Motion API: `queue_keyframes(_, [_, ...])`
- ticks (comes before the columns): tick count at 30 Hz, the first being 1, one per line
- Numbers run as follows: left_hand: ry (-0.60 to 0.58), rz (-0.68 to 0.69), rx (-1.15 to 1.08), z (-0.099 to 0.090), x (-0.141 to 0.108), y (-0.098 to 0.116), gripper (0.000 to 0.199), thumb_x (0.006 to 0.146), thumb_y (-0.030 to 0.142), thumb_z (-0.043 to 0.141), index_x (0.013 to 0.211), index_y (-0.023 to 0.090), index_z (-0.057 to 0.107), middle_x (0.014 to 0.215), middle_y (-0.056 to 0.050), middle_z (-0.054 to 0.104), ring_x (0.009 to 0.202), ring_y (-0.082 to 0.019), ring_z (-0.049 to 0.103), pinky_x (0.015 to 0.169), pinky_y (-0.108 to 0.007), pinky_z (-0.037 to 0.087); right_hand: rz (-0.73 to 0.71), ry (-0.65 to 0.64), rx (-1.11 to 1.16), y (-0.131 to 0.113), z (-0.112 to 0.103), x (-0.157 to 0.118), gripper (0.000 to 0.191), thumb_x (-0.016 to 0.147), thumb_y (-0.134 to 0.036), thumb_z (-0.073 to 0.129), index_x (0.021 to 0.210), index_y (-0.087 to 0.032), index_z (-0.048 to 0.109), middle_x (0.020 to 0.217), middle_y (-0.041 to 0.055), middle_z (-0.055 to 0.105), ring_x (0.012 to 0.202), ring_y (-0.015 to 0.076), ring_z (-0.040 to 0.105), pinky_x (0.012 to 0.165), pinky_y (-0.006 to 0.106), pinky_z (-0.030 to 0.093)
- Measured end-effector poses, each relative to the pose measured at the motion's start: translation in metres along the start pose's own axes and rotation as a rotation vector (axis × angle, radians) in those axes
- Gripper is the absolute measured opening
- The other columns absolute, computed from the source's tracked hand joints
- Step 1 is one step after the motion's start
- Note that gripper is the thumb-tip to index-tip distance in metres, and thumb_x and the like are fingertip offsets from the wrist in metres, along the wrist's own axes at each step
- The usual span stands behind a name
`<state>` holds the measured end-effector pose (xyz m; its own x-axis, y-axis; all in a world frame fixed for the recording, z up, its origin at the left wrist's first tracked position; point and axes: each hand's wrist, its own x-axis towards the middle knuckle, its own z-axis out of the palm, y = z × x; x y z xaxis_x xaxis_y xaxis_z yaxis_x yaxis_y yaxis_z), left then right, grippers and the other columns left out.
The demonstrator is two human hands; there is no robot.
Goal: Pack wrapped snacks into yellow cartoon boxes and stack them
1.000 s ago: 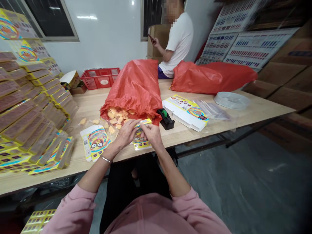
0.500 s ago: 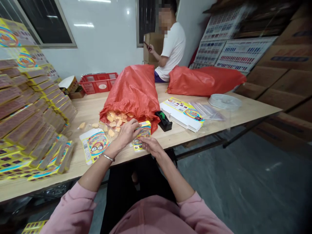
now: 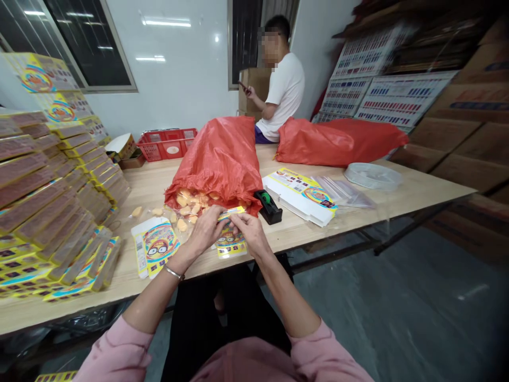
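The open red sack (image 3: 222, 159) lies just beyond the hands on the surface (image 3: 147, 183), spilling wrapped yellow pieces (image 3: 186, 204). Flat cartons (image 3: 158, 246) lie left of the hands; a black tape dispenser (image 3: 268, 207) sits to their right. Both hands, left (image 3: 207, 231) and right (image 3: 249, 231), pinch the upper end of a small printed box (image 3: 230, 240) between nearly closed fingers.

Left hand (image 3: 207, 231): fingers bent, tips pinched
Right hand (image 3: 250, 231): fingers curled inward, close beside the other
Left wrist (image 3: 177, 265): ringed by a silver bangle
Forearms: bare, angled in toward each other
Sleeves: pink, at the elbows
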<state>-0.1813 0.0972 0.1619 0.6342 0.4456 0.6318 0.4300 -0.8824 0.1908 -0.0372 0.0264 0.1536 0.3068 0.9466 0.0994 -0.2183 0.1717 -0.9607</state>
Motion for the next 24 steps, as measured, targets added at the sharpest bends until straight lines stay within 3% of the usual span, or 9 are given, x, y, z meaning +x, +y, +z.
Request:
queue_keyframes(4, [0.027,0.013,0.017,0.002,-0.001,-0.002,0.032,0.096,0.027,0.050,0.127,0.020,0.045,0.106,-0.008,0.062,0.095,-0.022,0.064,0.080,-0.033,0.052,0.068,0.003,-0.013,-0.002,0.002,0.009,0.037,0.067,-0.050,0.075,0.066,-0.014,0.066,0.056,-0.0009,0.059,0.045,0.0080,0.048,0.045,0.021,0.041])
queue_keyframes(8, [-0.055,0.058,0.023,0.001,0.000,-0.003,0.023,0.098,0.026,0.045,0.119,0.020,0.054,0.102,-0.008,0.059,0.090,-0.020,0.062,0.077,-0.032,0.052,0.091,-0.036,-0.048,-0.005,-0.002,0.012,0.036,0.067,-0.048,0.075,0.061,-0.013,0.065,0.052,-0.0007,0.059,0.043,0.0075,0.049,0.044,0.020,0.040])
queue_keyframes(11, [-0.044,0.067,0.003,0.001,0.000,-0.002,0.022,0.098,0.025,0.045,0.115,0.018,0.058,0.100,-0.008,0.059,0.090,-0.020,0.061,0.076,-0.031,0.051,0.105,-0.060,-0.050,-0.006,-0.006,0.014,0.036,0.068,-0.046,0.076,0.058,-0.013,0.064,0.047,-0.0013,0.057,0.042,0.0072,0.049,0.044,0.019,0.040])
queue_keyframes(16, [-0.056,0.085,0.026,-0.002,0.002,-0.002,0.023,0.098,0.022,0.045,0.115,0.018,0.059,0.099,-0.008,0.059,0.089,-0.018,0.061,0.076,-0.029,0.050,0.321,-0.167,0.180,-0.005,-0.012,0.016,0.025,0.072,-0.033,0.079,0.070,-0.011,0.068,0.058,0.0006,0.065,0.047,0.0064,0.054,0.047,0.016,0.043])
queue_keyframes(20, [-0.089,0.100,0.013,-0.007,0.005,-0.001,0.025,0.096,0.018,0.043,0.114,0.017,0.060,0.100,-0.007,0.059,0.085,-0.017,0.060,0.073,-0.028,0.050,0.434,-0.195,0.305,-0.006,-0.014,0.015,0.014,0.078,-0.022,0.077,0.082,-0.011,0.070,0.071,0.0035,0.071,0.058,0.0090,0.062,0.058,0.018,0.050])
queue_keyframes(23, [-0.086,0.066,0.044,-0.009,0.010,0.002,0.022,0.097,0.024,0.044,0.101,0.017,0.064,0.094,-0.006,0.059,0.077,-0.016,0.059,0.067,-0.027,0.047,0.478,-0.172,0.394,-0.009,-0.014,0.013,0.007,0.085,-0.018,0.069,0.083,-0.012,0.070,0.075,0.0039,0.071,0.064,0.0098,0.064,0.064,0.019,0.052])
queue_keyframes(24, [-0.076,0.049,0.060,-0.008,0.012,0.004,0.024,0.098,0.027,0.044,0.094,0.016,0.065,0.090,-0.005,0.058,0.073,-0.015,0.058,0.064,-0.026,0.045,0.509,-0.167,0.429,-0.010,-0.014,0.013,0.012,0.089,-0.020,0.064,0.083,-0.011,0.069,0.076,0.0050,0.072,0.065,0.0104,0.065,0.065,0.020,0.052])
